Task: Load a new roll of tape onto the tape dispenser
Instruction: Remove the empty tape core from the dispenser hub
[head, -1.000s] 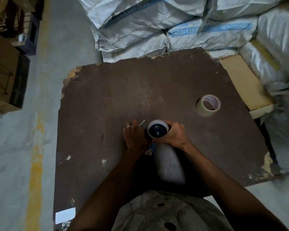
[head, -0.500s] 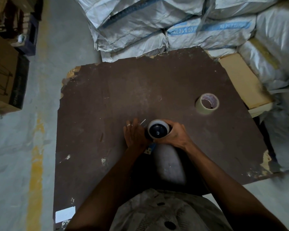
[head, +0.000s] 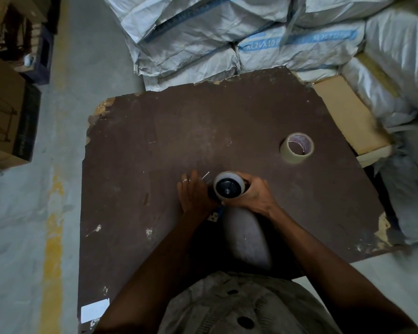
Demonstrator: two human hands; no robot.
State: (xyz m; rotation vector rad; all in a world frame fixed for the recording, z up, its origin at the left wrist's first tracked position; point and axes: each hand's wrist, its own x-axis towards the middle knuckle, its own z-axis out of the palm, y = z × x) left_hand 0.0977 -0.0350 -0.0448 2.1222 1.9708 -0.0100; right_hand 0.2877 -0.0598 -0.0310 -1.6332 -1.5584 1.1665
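We see two bare hands meeting over a dark brown board (head: pixel 155 153). The right hand (head: pixel 257 195) has its fingers and thumb curled round a white tape roll (head: pixel 242 182), which sits on the dark round hub of the tape dispenser (head: pixel 227 189); the roll faces up toward us, with the black hub filling its core. Our left hand (head: pixel 194 195) lies just beside that grip, on its left, back upward, fingers pointing away from us and pressed against the dispenser's side. Whether those fingers wrap round part of the dispenser we cannot tell, since the hand itself hides them. A ring shows on one left finger.

Just beyond the left fingertips, a thin bright metal piece (head: pixel 206 175) of the dispenser sticks out. Below the grip, toward us, a small blue part (head: pixel 215 214) with a pale tag peeks out between the two wrists; it seems to belong to the dispenser, though most of it is hidden.

A second tape roll (head: pixel 296 148), beige with a printed core, lies flat on the board, well apart from the grip, up and to its right. Beyond the board's far edge, white woven sacks (head: pixel 227 39) are stacked. A cardboard box (head: pixel 7 112) stands far to the left on the floor.
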